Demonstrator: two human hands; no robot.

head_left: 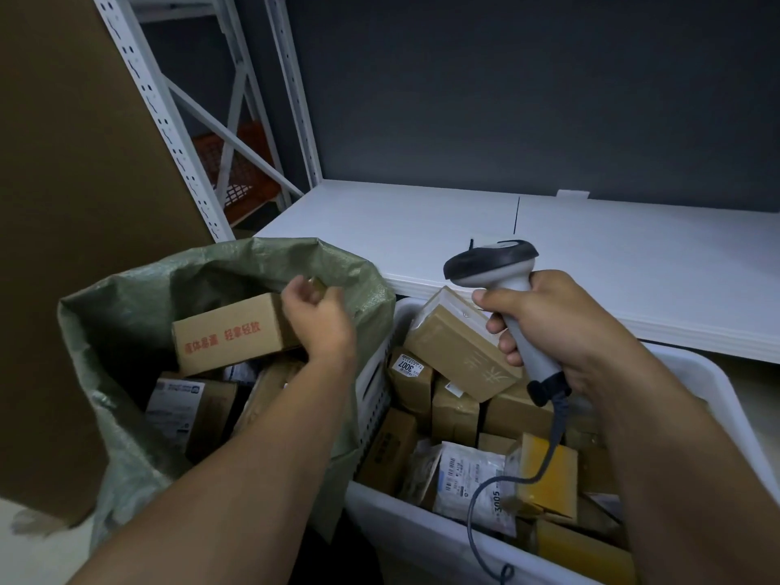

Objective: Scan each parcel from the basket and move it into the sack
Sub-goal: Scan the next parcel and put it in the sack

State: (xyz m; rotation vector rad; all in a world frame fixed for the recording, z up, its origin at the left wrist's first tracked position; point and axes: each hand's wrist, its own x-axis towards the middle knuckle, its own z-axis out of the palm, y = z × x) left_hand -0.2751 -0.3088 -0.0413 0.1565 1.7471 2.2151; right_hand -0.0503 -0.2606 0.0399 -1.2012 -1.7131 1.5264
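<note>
**A:** What is seen at the far left?

**B:** A large brown cardboard sheet (pixel 63 204) is stood upright at the edge. The green woven sack (pixel 126 297) is set just beside it, with its mouth opened wide. Several parcels are piled inside, and a cardboard box printed in red (pixel 228 331) is seen tilted on top of them.

**A:** Is that box held?

**B:** The left hand (pixel 320 323) is placed over the box's right end, within the sack's mouth. The fingers (pixel 295 291) are loosely curled. Whether the box is gripped or merely touched cannot be told, since that end is hidden by the hand.

**A:** What is seen behind?

**B:** White shelf uprights (pixel 169 133) are seen, with an orange crate (pixel 249 171) beyond them.

**A:** And to the right of the sack?

**B:** The white basket (pixel 413 538) is pressed against the sack, below the edge of a white shelf (pixel 591 255). It is filled with parcels. A brown box (pixel 456 348) is propped at a tilt on others, and a white bag labelled 3005 (pixel 468 475) and a yellow parcel (pixel 548 475) are laid nearer the front.

**A:** And the right hand?

**B:** The scanner (pixel 502 285) is gripped by its handle in the right hand (pixel 561 331), above the basket. The handle is tightly wrapped by that hand's fingers. The scanner's cable (pixel 477 500) is hung down over the parcels.
</note>
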